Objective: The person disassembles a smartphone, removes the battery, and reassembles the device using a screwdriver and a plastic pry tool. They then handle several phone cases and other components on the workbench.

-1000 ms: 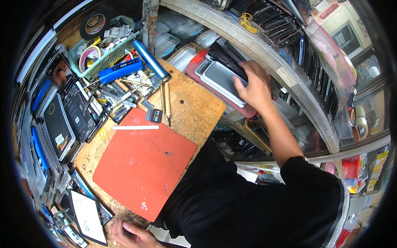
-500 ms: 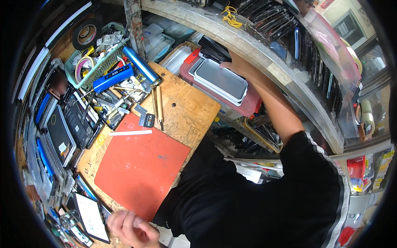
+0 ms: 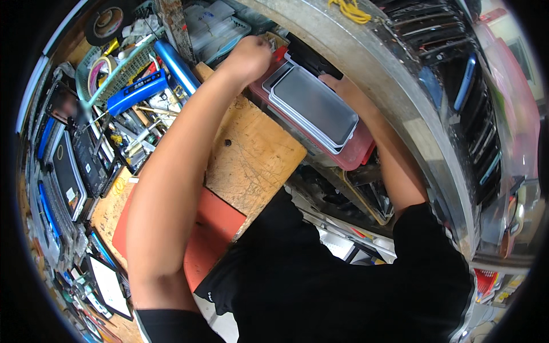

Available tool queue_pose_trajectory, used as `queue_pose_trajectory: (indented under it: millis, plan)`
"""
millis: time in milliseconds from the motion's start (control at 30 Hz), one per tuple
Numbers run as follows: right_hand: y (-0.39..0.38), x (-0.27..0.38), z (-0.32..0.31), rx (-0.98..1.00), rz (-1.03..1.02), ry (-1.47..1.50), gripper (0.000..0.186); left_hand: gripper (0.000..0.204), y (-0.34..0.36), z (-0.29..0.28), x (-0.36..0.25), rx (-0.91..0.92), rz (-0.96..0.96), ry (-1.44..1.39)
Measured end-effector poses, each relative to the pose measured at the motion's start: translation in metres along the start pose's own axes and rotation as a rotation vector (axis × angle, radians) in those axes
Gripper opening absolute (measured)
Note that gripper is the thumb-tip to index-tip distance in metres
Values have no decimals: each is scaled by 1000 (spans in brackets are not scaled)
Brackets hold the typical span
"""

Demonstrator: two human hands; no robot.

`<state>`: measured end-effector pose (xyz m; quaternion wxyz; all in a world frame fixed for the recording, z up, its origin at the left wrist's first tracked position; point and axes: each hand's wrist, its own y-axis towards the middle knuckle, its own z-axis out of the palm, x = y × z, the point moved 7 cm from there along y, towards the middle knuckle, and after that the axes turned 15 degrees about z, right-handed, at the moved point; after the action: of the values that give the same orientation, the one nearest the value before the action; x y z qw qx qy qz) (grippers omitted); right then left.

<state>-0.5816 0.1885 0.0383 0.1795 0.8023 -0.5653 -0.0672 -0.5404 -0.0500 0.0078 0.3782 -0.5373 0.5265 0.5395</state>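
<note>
A clear plastic box with a pink lid [image 3: 363, 150] sits below the shelf, right of the wooden bench. On its lid lies a stack of grey, phone-shaped panels with white frames [image 3: 314, 104]. My left hand [image 3: 250, 58] has crossed the bench to the box's far left corner, beside a red latch [image 3: 279, 54]. Its fingers are curled, and what they hold, if anything, is hidden. My right hand [image 3: 338, 86] is at the stack's far edge, beside black flat pieces [image 3: 309, 54]. Its thumb shows, but the other fingers are hidden.
An orange-red mat [image 3: 220, 220] covers part of the wooden bench [image 3: 260, 151], partly under my left forearm. Tools and a green basket [image 3: 123, 80] crowd the left side. A thick shelf edge [image 3: 394, 80] arches over my right arm, with dark flat parts stacked above it.
My left hand has moved from the near end of the bench up to the box's far left corner. The right hand stays by the stack. The whole view has shifted slightly.
</note>
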Motion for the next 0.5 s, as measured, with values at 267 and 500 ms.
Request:
queue_pose_trajectory:
  millis: [267, 500]
  plan:
    - [4, -15, 9, 72, 56, 167, 63, 28, 77, 49, 58, -21, 27, 118]
    - [9, -22, 15, 184, 144, 302, 54, 30, 78, 38, 56, -3, -17, 106]
